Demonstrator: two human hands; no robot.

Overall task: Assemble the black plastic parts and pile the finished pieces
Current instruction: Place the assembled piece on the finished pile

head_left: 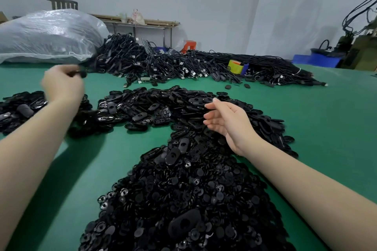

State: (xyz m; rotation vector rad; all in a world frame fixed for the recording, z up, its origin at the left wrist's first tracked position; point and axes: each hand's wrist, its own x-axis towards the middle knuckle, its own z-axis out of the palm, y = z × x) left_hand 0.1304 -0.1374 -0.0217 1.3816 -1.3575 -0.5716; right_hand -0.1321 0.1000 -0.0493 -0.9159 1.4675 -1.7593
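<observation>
Black plastic parts lie in heaps across the green desk: the nearest heap of small round black pieces sits close to the person, presumably for easy reach, a wide spread of flat oval black shells lies beyond it, and a smaller pile of black pieces at the left is probably the finished stack. The left hand is raised over that pile, fingers curled round a small dark piece, likely about to drop it there; blur hides whether it is assembled. The right hand hovers released, fingers loose, above the oval shells. Behind, a tangle of black cables and a clear plastic sack are partly cut off.
</observation>
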